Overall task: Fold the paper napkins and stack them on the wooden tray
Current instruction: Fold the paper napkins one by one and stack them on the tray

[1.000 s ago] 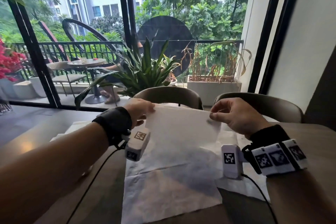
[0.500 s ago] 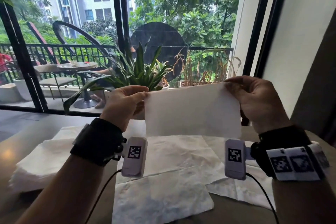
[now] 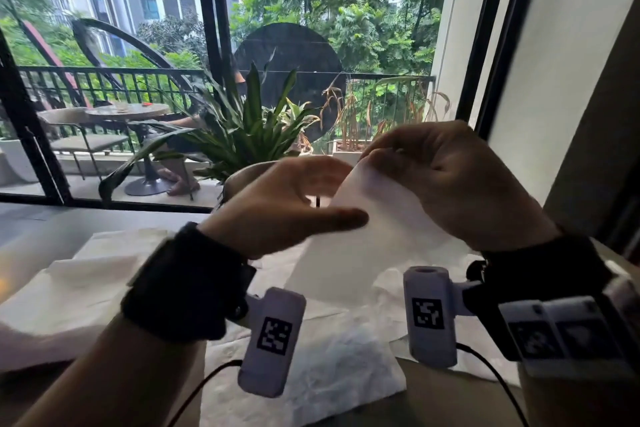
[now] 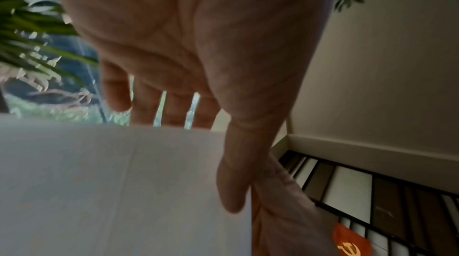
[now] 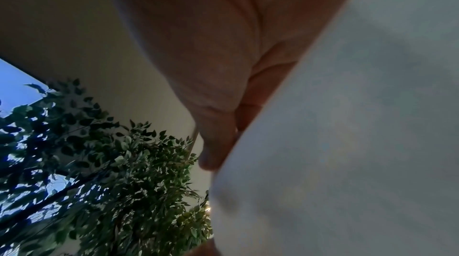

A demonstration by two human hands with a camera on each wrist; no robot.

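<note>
I hold a white paper napkin (image 3: 360, 250) upright above the table, and it hangs down between my wrists. My left hand (image 3: 343, 198) pinches its left side, thumb across the front and fingers behind. My right hand (image 3: 374, 158) pinches its top corner. In the left wrist view the napkin (image 4: 111, 191) covers the fingers and the thumb (image 4: 236, 171) lies on its front, touching a finger of the other hand. The right wrist view shows the napkin (image 5: 347, 142) beside my thumb (image 5: 216, 142). No wooden tray is in view.
Crumpled unfolded napkins (image 3: 329, 374) lie on the dark table (image 3: 450, 402) below my hands. A stack of white napkins (image 3: 69, 291) sits at the left. A chair back (image 3: 242, 180) and a potted plant (image 3: 242, 135) stand behind the table, before the window.
The napkin's far edge went from the table up into the air. Since then my hands have come close together, and the napkin between them is narrower and hangs lower.
</note>
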